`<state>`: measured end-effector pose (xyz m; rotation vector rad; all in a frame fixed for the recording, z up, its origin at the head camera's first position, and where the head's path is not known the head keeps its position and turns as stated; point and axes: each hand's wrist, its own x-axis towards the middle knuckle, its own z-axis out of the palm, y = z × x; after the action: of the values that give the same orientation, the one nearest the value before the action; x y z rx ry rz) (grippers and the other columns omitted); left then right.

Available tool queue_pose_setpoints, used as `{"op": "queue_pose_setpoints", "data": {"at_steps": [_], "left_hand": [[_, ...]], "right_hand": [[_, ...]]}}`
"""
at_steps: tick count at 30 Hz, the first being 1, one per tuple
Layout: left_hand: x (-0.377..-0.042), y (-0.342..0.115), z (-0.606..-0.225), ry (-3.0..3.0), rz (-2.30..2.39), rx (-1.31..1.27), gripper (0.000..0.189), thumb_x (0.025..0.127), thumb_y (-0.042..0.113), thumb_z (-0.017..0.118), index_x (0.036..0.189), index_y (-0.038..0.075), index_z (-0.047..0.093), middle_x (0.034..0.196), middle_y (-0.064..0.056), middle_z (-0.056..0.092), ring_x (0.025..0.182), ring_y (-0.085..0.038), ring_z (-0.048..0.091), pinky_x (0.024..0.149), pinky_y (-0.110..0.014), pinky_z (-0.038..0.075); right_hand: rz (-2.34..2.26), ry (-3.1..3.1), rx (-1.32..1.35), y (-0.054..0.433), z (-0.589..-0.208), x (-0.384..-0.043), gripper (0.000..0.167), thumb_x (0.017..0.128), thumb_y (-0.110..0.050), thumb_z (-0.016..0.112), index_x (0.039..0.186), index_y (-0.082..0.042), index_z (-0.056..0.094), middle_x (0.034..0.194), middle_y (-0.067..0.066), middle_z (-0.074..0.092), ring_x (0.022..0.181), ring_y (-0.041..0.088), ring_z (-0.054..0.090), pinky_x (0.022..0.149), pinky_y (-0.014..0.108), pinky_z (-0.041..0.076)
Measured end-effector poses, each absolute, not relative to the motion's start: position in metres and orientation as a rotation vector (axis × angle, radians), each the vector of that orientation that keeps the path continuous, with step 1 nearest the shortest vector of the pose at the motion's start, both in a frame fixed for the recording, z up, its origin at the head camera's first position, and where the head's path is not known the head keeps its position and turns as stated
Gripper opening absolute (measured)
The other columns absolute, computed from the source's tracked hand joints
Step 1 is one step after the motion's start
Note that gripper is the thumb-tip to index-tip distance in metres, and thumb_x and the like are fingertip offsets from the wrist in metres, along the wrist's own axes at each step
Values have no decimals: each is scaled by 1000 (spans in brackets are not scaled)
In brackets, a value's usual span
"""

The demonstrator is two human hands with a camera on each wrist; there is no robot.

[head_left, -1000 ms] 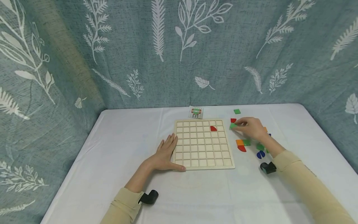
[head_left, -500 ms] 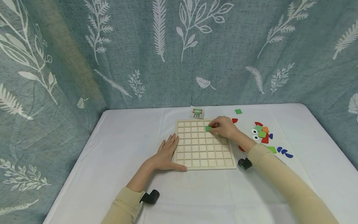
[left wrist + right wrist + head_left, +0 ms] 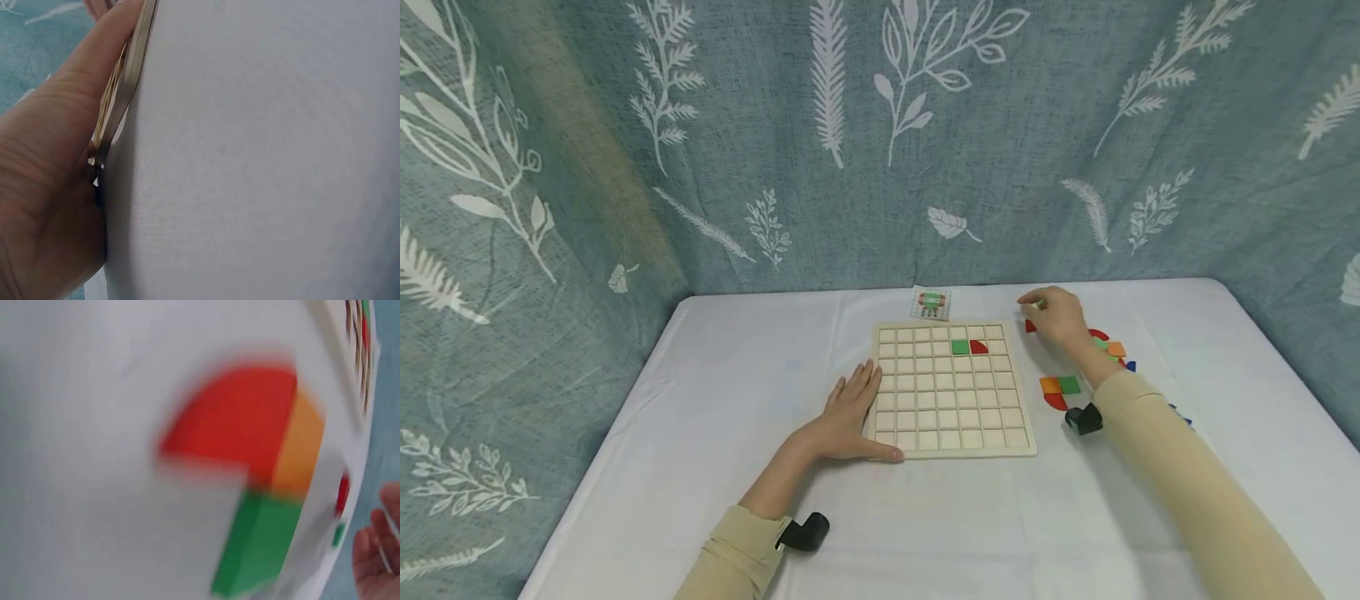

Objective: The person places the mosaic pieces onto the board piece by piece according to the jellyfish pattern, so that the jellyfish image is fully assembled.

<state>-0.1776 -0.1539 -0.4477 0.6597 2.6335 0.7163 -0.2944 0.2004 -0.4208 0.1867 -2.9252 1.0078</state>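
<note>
My left hand [image 3: 845,423] lies along the left edge of a pale wooden grid board [image 3: 953,450], fingers extended at its side and thumb at the lower left corner. In the left wrist view the thumb [image 3: 87,69] runs along the board's edge. A green square tile [image 3: 960,347] and a red quarter-circle tile [image 3: 978,347] sit side by side in the board's second row. My right hand [image 3: 1060,318] is over the table's far right, thumb and fingers apart around a loose green square tile [image 3: 338,534], which shows on the cloth in the right wrist view.
A pattern card [image 3: 931,303] lies behind the board. Orange [image 3: 1050,385], green [image 3: 1069,385] and red [image 3: 1056,402] tiles lie together right of it. More coloured pieces are partly hidden behind the right arm. A leaf-print curtain [image 3: 865,217] hangs behind the table.
My right hand carried a green square to the board and left it beside the red quarter-circle. It then moved away to the far right. My left hand stayed in place.
</note>
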Motion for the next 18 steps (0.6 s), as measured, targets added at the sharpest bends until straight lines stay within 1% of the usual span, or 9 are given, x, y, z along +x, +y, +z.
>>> {"op": "queue_pose_setpoints", "data": {"at_steps": [3, 5, 7, 11, 13, 16, 18], "left_hand": [[-178, -154, -447, 2635, 715, 654, 130, 72, 57, 80, 155, 1, -3, 162, -14, -10, 148, -24, -13, 117, -45, -9], [-177, -155, -448, 2634, 705, 652, 130, 72, 58, 80, 155, 2, -3, 162, -13, -11, 148, -23, -13, 117, -45, -9], [-177, -155, -449, 2627, 699, 652, 131, 72, 59, 79, 155, 3, -5, 162, -12, -12, 147, -22, -14, 117, -44, -9], [-178, -154, -449, 2623, 708, 656, 131, 72, 59, 80, 155, 3, -5, 162, -12, -12, 147, -22, -14, 117, -43, -10], [-178, -153, -449, 2627, 717, 655, 131, 71, 58, 80, 155, 2, -4, 162, -13, -11, 148, -23, -13, 117, -44, -9], [-179, -153, -450, 2636, 722, 657, 131, 71, 57, 81, 155, 1, -2, 162, -15, -9, 148, -24, -12, 117, -45, -9], [-180, -154, -450, 2635, 705, 648, 131, 71, 58, 80, 155, 2, -3, 162, -13, -10, 148, -23, -13, 117, -44, -9]], "right_hand": [[999, -2958, 19, 217, -421, -304, 37, 99, -16, 55, 128, 8, 57, 128, 30, 53, 114, 43, 52, 93, 54, 45], [996, -3009, -15, 223, -422, -308, 43, 99, -18, 55, 133, 8, 52, 131, 31, 49, 119, 45, 47, 98, 55, 42], [986, -3056, 3, 224, -423, -310, 45, 99, -18, 56, 135, 9, 51, 135, 32, 45, 123, 46, 43, 102, 56, 38], [995, -3087, 95, 224, -424, -311, 33, 99, -12, 56, 127, 5, 60, 132, 29, 49, 118, 44, 47, 99, 54, 42], [1012, -3073, 134, 224, -425, -311, 32, 98, -9, 56, 126, 5, 59, 129, 28, 52, 116, 42, 49, 97, 53, 44], [1024, -3063, 107, 226, -426, -311, 39, 96, -11, 60, 131, 6, 54, 129, 28, 52, 117, 41, 49, 98, 52, 44], [1025, -3064, 42, 228, -426, -309, 44, 95, -14, 62, 133, 7, 52, 128, 29, 52, 117, 41, 49, 97, 52, 44]]}}
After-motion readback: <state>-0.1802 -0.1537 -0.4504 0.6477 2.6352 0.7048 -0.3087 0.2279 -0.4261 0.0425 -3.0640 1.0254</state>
